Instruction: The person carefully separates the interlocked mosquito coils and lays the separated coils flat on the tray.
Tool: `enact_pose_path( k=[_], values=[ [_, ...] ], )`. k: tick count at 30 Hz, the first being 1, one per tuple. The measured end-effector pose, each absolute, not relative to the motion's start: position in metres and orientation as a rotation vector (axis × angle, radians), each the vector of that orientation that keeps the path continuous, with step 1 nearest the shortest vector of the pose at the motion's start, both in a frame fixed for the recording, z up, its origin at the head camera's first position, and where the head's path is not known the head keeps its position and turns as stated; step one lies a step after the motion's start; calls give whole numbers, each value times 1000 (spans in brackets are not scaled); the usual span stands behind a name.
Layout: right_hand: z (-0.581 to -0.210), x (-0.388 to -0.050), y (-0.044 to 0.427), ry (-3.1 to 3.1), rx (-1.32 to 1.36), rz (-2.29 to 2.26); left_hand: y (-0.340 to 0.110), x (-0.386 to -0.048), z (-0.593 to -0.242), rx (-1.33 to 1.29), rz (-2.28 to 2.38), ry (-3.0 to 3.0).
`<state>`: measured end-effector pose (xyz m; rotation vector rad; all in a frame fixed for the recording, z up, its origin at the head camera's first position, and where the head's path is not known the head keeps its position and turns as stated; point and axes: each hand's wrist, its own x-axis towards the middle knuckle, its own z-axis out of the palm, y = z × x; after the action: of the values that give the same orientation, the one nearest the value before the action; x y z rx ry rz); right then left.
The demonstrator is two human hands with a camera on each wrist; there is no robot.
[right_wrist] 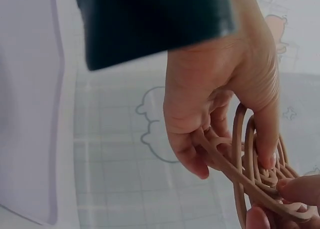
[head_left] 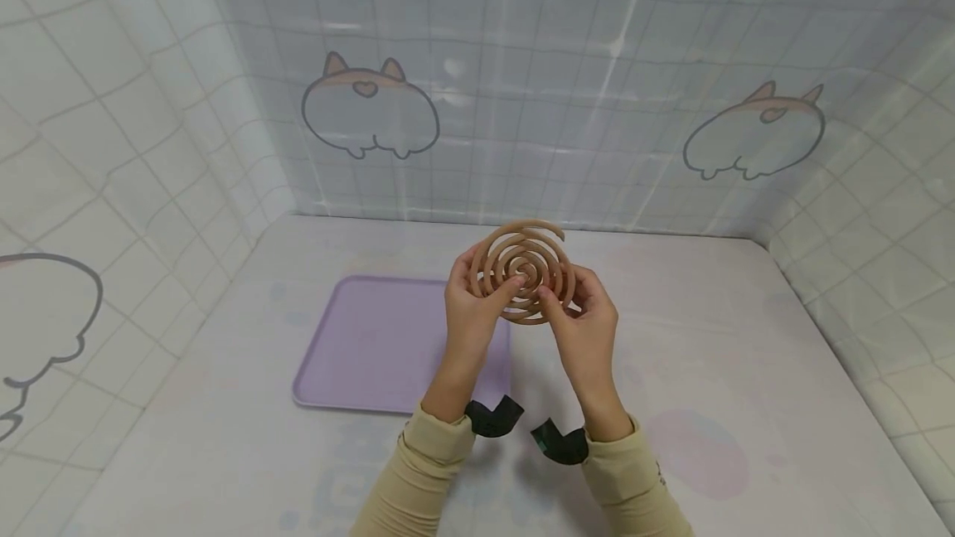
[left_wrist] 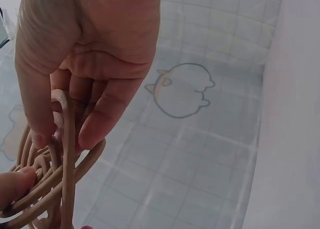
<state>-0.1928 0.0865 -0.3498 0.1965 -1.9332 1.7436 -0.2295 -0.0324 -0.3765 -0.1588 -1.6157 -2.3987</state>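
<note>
Both hands hold a brown mosquito coil [head_left: 528, 270] above the table. In the head view its flat spiral faces me, with one loose end at the upper right. My left hand [head_left: 477, 309] grips the left side, thumb on the face near the centre and fingers behind. My right hand [head_left: 589, 321] pinches the right side likewise. In the left wrist view, rings of the coil [left_wrist: 68, 164] cross at different angles, partly spread apart. The right wrist view shows the same crossing. Whether it is one coil or two nested ones, I cannot tell.
A purple tray [head_left: 373, 346] lies on the pale table [head_left: 746, 355], left of and partly behind the left forearm. Tiled-pattern sheeting [head_left: 522, 106] with cartoon drawings walls the back and both sides. Dark straps with stubby mounts [head_left: 492, 418] sit at both wrists.
</note>
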Motion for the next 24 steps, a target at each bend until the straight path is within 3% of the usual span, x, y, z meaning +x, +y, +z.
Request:
enact_pose_path(
  k=[15, 24],
  values=[
    [-345, -192, 88, -1962, 150, 1690, -31, -229, -376, -103, -2411, -1610],
    [-347, -194, 93, -1949, 181, 1700, -36, -227, -371, -231, -2439, -1689]
  ],
)
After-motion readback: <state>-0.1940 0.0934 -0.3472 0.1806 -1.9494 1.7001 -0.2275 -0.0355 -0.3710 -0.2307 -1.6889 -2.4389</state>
